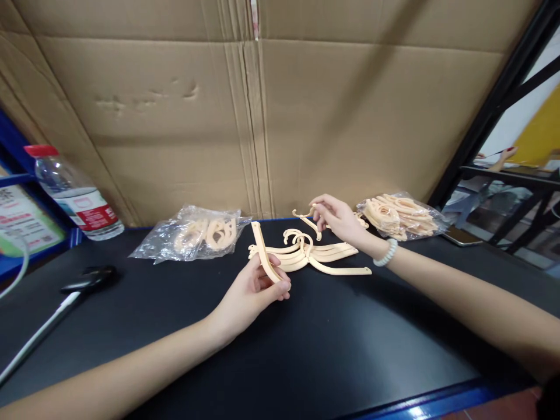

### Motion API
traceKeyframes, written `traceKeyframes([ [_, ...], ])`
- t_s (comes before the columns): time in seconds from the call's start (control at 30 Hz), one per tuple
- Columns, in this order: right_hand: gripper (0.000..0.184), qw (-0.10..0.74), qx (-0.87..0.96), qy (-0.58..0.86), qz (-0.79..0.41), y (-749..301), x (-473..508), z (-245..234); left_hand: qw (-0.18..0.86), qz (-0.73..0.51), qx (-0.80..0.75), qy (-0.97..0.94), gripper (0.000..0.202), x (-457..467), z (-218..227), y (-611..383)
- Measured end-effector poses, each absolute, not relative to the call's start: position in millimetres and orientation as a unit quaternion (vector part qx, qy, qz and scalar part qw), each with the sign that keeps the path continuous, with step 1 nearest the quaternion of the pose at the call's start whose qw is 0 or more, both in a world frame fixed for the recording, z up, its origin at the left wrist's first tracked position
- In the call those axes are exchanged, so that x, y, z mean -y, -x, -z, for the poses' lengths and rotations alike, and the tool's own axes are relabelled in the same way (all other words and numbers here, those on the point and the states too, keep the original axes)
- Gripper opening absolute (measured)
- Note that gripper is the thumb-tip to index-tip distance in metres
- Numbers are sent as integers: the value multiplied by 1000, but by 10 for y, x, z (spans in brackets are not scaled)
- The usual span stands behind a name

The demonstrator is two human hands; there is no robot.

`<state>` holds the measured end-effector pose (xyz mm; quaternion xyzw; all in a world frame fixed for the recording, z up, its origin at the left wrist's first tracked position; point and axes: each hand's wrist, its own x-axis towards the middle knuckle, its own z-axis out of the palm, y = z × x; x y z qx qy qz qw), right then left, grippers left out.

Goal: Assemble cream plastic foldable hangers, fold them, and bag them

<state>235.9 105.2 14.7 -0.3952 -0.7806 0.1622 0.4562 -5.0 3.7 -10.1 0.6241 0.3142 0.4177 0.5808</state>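
Note:
My left hand (258,286) is closed around a beige plastic hanger arm (262,251), held tilted above the table with its long end up. Just behind it lies a stack of beige hangers (301,256), their curved hooks toward the back and their arms spread to both sides. My right hand (335,219) is over the back of the table, beyond the stack, with its fingers curled in. Whatever its fingertips grip is too small to make out. Near those fingertips lies a thin beige hooked piece (310,223), and more beige parts (361,220) lie partly hidden behind the hand.
A clear bag with beige parts (196,233) lies at back left; a fuller bag (400,216) lies at back right beside a phone (462,235). A red-capped bottle (83,198) and a black device with a white cable (90,279) are left. Cardboard (175,116) walls the back.

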Motion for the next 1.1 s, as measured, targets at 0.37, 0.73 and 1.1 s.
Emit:
traceKeyframes([
  [0.37,22,493,638,300,-511,-2054,-95,101,570,-402,-330,-636,33,-37,80,71],
  [0.73,28,488,585,331,-557,-2077,-148,201,566,-374,-355,-644,23,-34,84,57],
  [1.1,19,480,557,329,-592,-2045,-141,211,566,-366,-352,-649,19,-45,85,71],
])
